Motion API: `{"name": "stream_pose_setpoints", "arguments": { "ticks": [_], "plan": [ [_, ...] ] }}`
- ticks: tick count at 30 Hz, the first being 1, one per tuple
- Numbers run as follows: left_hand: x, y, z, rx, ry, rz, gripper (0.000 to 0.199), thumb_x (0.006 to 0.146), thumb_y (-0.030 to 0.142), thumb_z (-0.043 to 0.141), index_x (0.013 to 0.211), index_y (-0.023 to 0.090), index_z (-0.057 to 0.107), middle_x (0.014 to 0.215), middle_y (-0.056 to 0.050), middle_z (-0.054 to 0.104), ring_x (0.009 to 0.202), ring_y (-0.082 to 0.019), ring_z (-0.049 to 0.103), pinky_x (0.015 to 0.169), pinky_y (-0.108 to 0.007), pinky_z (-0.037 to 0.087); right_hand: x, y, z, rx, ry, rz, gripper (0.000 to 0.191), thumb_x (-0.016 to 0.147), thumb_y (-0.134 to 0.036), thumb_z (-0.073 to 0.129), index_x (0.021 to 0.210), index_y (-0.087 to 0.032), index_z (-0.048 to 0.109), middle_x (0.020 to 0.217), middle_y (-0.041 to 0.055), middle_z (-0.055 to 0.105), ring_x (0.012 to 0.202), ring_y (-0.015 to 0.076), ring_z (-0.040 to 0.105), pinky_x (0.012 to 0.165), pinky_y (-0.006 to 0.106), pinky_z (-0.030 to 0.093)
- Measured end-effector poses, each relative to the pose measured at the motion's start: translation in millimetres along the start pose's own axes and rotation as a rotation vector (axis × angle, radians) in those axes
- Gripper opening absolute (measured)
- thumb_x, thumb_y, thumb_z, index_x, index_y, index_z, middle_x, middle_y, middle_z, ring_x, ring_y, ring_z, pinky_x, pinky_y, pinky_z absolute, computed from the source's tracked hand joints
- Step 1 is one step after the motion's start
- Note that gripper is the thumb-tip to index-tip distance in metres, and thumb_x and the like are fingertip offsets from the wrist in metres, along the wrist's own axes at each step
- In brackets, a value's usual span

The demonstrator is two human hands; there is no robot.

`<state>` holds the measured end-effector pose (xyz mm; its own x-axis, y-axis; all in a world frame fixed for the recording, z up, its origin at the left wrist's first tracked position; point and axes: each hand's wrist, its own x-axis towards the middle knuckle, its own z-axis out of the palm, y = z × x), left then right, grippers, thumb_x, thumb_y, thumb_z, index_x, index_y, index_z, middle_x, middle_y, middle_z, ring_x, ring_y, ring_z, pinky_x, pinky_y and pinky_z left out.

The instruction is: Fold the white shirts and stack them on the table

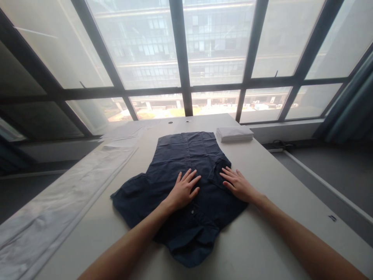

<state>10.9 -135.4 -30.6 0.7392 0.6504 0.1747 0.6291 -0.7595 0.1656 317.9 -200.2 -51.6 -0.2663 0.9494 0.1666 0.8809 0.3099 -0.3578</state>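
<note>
A dark navy button-up shirt [175,155] lies spread on the white table, its collar end nearest me and its hem toward the window. The sleeve on the left sticks out to the side; the one on the right is folded inward over the body. My left hand [183,189] rests flat on the middle of the shirt, fingers spread, beside the button line. On the folded right sleeve lies my right hand [236,183], its fingers stretched out and pointing left. Neither hand grips the cloth.
A folded white cloth stack [234,133] sits at the far right of the table [279,217]. Along the left lies a crinkled clear plastic sheet [58,214], with white papers [122,132] behind it. A small dark object [332,218] is near the right edge. Windows stand beyond.
</note>
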Motion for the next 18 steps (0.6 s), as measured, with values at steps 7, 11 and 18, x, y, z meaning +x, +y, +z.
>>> {"name": "stream_pose_setpoints", "arguments": {
  "ticks": [7, 11, 18],
  "plan": [
    [7, 23, -20.0, -0.239, 0.035, 0.106, 0.038, 0.101, 0.028, 0.049, 0.137, 0.029, 0.06, 0.12, -0.005, 0.067, 0.114, -0.022, 0.061, 0.107, -0.036, 0.045, 4, 4, 1, 0.022, 0.276, 0.13, 0.053, 0.105, -0.045, 0.03, 0.145, -0.02, 0.054, 0.155, 0.0099, 0.047, 0.149, 0.0251, 0.033, 0.122, 0.053, 0.022],
    [22, 30, -22.6, -0.273, -0.036, 0.099, 0.038, 0.098, 0.027, 0.053, 0.135, 0.029, 0.062, 0.114, -0.006, 0.067, 0.108, -0.023, 0.061, 0.102, -0.035, 0.047, 7, 21, 2, 0.021, 0.461, 0.316, 0.052, 0.102, -0.03, 0.027, 0.141, -0.015, 0.057, 0.15, 0.0125, 0.053, 0.146, 0.0255, 0.039, 0.12, 0.05, 0.027],
    [50, 32, 1.8, -0.457, 0.025, 0.016, 0.035, 0.094, 0.029, 0.058, 0.127, 0.025, 0.071, 0.11, -0.007, 0.067, 0.105, -0.022, 0.063, 0.098, -0.034, 0.05, 9, 27, 6, -0.04, 0.259, 0.409, 0.056, 0.105, -0.044, 0.024, 0.148, -0.02, 0.049, 0.16, 0.0135, 0.038, 0.149, 0.034, 0.03, 0.117, 0.063, 0.025]
  ]
}}
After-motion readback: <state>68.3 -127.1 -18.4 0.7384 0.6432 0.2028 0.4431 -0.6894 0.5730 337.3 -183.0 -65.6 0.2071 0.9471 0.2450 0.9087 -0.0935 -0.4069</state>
